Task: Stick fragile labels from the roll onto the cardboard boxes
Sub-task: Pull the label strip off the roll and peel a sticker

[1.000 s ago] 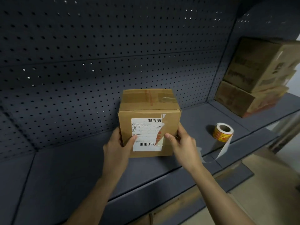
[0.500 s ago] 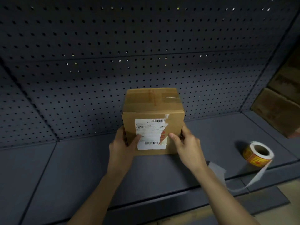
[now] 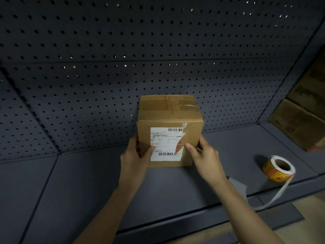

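**A:** Where's the box?

**B:** Cardboard box (image 3: 169, 131) is upright on the shelf (image 3: 88, 182), back close to the pegboard wall (image 3: 105, 67). The front has a white shipping label (image 3: 162, 144), torn down its rt edge. There's a red-and-white scrap at the tear, can't tell if that's a fragile sticker or old print.

**A:** Hands?

**B:** Left hand (image 3: 135, 155) grips the box's left side, fingers curled round the corner, thumb on the label's edge. Right hand (image 3: 205, 159) does the same on the rt side, thumb just beside the tear. Neither holds a loose sticker.

**A:** Roll?

**B:** Label roll (image 3: 278, 170) lies on the shelf well off to the rt, near the front lip. Its backing strip (image 3: 274, 196) hangs over the edge. More boxes (image 3: 299, 124) are stacked far rt.

**A:** What could go wrong?

**B:** Prob three things:
- The rt thumb could catch the torn flap and rip more of the barcode.
- A new sticker laid over that ragged edge won't bond flat and may lift.
- An arm snagging the dangling strip could drag the roll off the shelf.
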Tool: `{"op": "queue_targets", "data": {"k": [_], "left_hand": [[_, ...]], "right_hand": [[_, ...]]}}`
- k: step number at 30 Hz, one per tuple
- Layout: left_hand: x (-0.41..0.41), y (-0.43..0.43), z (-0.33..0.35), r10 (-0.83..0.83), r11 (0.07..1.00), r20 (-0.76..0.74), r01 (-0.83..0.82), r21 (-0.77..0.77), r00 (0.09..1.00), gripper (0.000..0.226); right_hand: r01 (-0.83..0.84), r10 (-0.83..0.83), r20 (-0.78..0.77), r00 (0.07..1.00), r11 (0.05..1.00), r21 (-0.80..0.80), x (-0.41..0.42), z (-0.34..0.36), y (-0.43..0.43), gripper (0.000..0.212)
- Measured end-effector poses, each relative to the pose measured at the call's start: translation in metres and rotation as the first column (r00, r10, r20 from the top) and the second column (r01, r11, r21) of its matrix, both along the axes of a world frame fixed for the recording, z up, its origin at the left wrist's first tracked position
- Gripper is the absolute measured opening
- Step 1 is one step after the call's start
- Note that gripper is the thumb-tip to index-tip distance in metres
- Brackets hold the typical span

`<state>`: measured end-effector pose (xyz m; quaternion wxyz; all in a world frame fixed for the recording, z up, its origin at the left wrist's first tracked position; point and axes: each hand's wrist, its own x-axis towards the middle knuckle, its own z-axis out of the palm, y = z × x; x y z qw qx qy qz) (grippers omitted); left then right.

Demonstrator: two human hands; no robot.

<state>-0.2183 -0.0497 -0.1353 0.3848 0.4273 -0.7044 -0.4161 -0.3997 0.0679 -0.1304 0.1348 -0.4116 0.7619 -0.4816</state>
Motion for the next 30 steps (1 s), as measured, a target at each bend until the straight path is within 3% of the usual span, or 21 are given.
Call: {"op": "queue_targets", "data": {"k": [7,12,15,20,25,30], "left_hand": [[0.006,0.008,-0.002,0.090,0.994,-0.043,-0.092,-0.054,0.995,0.049],[0.013,0.025,0.001,0.121,0.970,-0.041,-0.127,-0.207,0.992,0.030],[0.003,0.038,-0.001,0.038,0.959,0.015,-0.032,-0.281,0.999,0.014],[-0.043,0.066,0.000,-0.144,0.924,0.077,0.162,-0.346,0.987,0.013],[-0.102,0.102,0.000,-0.403,0.872,0.094,0.414,-0.260,0.910,0.012],[-0.160,0.136,-0.008,-0.590,0.780,0.160,0.610,-0.141,0.792,0.015]], "right_hand": [[-0.034,0.034,0.025,0.999,0.999,-0.013,-0.004,0.005,0.005,0.045],[0.008,-0.008,-0.017,1.000,1.000,-0.006,-0.012,0.008,0.016,0.055],[0.064,-0.064,-0.049,0.997,0.998,0.001,-0.019,0.011,0.028,0.056],[0.152,-0.154,-0.140,0.978,0.988,-0.020,-0.036,0.018,0.063,0.042],[0.303,-0.311,-0.249,0.917,0.950,-0.072,-0.066,0.018,0.108,0.030],[0.475,-0.492,-0.230,0.840,0.871,-0.126,-0.096,0.005,0.158,0.015]]}}
